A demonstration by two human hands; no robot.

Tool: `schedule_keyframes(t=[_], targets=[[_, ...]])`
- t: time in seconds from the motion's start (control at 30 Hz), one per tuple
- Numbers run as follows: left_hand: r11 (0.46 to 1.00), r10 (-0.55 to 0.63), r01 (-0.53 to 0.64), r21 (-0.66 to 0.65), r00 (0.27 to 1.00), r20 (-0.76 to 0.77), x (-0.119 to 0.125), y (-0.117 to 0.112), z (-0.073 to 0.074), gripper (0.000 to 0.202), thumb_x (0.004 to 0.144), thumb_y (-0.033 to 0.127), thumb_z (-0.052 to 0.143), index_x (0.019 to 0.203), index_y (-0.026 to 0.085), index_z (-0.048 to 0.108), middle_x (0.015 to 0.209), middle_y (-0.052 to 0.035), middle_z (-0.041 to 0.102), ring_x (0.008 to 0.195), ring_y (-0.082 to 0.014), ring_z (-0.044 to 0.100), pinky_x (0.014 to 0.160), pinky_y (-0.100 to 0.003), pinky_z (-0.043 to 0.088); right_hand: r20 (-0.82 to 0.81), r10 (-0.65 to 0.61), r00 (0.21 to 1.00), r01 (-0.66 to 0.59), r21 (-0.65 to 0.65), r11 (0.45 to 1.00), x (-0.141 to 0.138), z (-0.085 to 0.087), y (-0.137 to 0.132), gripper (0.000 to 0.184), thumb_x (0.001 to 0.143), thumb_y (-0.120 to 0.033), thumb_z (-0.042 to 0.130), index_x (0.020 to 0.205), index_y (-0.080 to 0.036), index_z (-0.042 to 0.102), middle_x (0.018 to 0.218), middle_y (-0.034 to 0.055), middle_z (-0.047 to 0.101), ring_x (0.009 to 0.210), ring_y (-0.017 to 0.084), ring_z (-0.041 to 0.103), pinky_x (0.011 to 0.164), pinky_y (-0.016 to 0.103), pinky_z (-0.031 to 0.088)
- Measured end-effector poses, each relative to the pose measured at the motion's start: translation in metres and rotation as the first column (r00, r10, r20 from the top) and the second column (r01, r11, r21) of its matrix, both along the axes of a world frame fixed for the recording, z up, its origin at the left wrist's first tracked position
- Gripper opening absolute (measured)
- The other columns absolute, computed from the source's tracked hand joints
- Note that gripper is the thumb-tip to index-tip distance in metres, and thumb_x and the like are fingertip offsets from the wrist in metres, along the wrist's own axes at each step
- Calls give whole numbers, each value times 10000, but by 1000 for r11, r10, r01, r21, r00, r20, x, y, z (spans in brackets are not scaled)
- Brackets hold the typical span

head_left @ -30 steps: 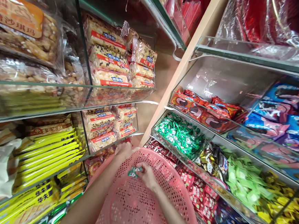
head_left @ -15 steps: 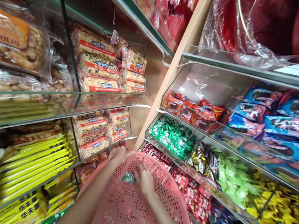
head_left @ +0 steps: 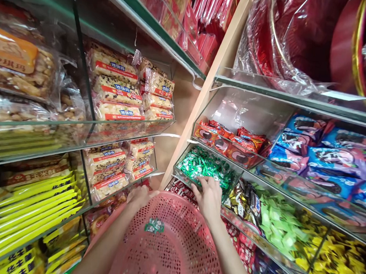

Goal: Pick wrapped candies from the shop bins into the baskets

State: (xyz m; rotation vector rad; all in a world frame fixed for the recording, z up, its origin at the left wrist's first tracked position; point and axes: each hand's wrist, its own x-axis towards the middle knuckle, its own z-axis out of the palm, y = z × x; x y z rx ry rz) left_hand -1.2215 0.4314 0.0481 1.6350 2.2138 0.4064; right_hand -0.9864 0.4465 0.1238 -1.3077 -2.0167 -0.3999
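The left hand (head_left: 138, 197) grips the rim of the pink basket (head_left: 181, 201), a green packet (head_left: 154, 225) lying inside; the half-open right hand (head_left: 208, 198) touches green candies (head_left: 204, 166) in a glass bin (head_left: 180, 170).

"Where is the right hand (head_left: 208, 199)?"
"On the green candies (head_left: 207, 166), in the glass bin."
"And the left hand (head_left: 138, 197)?"
"It holds the pink basket (head_left: 177, 208). A candy pack (head_left: 154, 225) sits inside."

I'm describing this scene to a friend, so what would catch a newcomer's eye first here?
The pink perforated plastic basket fills the bottom centre, with the left hand on its rim and a green-wrapped sweet lying inside. The right hand is at a glass bin of green-wrapped sweets on the right-hand shelves. Bright yellow packets line the left shelves.
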Motion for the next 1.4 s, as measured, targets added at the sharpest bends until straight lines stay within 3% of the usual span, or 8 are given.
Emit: schedule_keyframes(t=[0.47,0.53,0.6,0.7,0.97,1.07,1.2,1.4], targets=[[1000,-3,3,-2,1000,-3,-2,4,-1,670,746,717,318,847,156,669,1005,-201,679,987,-353,613,805,-414,463,-359,262,896,-306,-72,949,-13,-13,-7,254,878,-354,456,827,-199,651,874,53,605,854,184,504,798,326,358],[1000,-5,5,5,1000,0,-2,4,-1,684,747,725,300,855,158,668,1008,-198,678,984,-351,613,795,-410,465,-436,299,849,-444,-280,851,-29,-44,-10,224,861,-324,473,774,-199,637,846,40,616,842,177,508,798,316,363],[1000,-9,9,12,1000,-3,-2,5,-2,695,757,721,277,871,158,667,1018,-198,675,985,-351,612,788,-412,464,-529,246,812,-546,-541,640,-43,-84,-8,199,822,-275,493,683,-183,601,750,24,608,764,157,510,735,281,387],[1000,-5,5,5,1000,-20,-2,5,-1,674,761,707,296,888,158,667,1032,-198,670,1001,-349,607,800,-412,458,-551,177,815,-560,-673,483,-55,-138,-1,271,782,-235,482,517,-176,482,522,-14,526,545,116,466,553,229,387],[1000,-5,5,4,1000,-29,1,4,2,680,762,705,286,892,159,672,1010,-199,678,998,-362,608,797,-423,464,-501,104,859,-504,-794,340,-58,-167,9,251,772,-251,491,543,-161,541,481,-28,544,466,86,462,513,198,385],[1000,-20,20,10,999,-41,3,3,3,683,767,703,276,889,161,674,1003,-197,681,992,-354,612,805,-426,460,-435,91,896,-434,-814,386,-62,-166,8,224,764,-232,517,556,-159,554,489,-24,552,466,95,470,499,203,368],[1000,-13,14,11,999,-36,4,3,4,686,770,705,267,887,165,672,1020,-197,676,995,-348,611,801,-421,459,-349,57,935,-316,-752,579,-63,-151,2,117,750,-217,569,645,-165,566,619,9,600,606,132,529,577,229,360],[1000,-7,8,4,999,-42,5,2,5,699,764,718,265,867,159,672,1025,-204,673,985,-345,616,785,-408,461,-220,222,950,-307,-524,794,-64,-71,-14,147,847,-241,468,784,-197,594,727,22,612,659,147,540,621,248,352]])
